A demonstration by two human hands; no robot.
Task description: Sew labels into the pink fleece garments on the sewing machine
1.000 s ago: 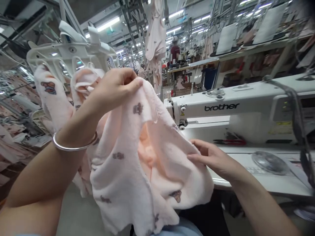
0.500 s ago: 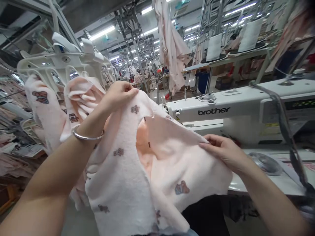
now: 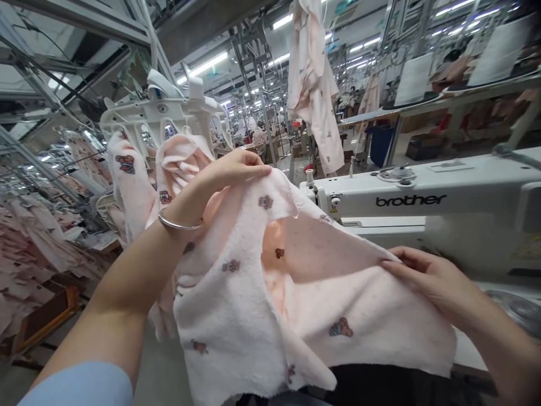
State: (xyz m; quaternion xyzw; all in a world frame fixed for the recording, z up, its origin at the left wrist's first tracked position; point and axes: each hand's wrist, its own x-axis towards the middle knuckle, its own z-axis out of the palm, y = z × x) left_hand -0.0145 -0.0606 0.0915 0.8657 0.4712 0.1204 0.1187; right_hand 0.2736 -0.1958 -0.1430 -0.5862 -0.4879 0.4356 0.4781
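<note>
A pale pink fleecy garment piece (image 3: 228,316) with small printed bears is stretched between my two hands. My left hand (image 3: 240,166), with a silver bangle at the wrist, pinches its upper edge at the centre of the view. At the right, my right hand (image 3: 426,276) grips the same edge between thumb and fingers. A curved opening in the cloth shows its peach-toned inside. The lower part hangs down in front of me, over something dark. Behind the right half of the cloth stands a white Brother sewing machine (image 3: 406,186).
To the left, a white hanger rack (image 3: 156,113) carries more pink pieces (image 3: 131,192). Another pink garment (image 3: 310,84) hangs from above beyond the machine. White thread cones (image 3: 416,82) stand on a shelf at the upper right. An orange-brown frame (image 3: 44,318) sits low at the left.
My view has turned left, so the rack, machine and hands appear farther right. Both hands keep their hold on the cloth, which looks stretched slightly wider.
</note>
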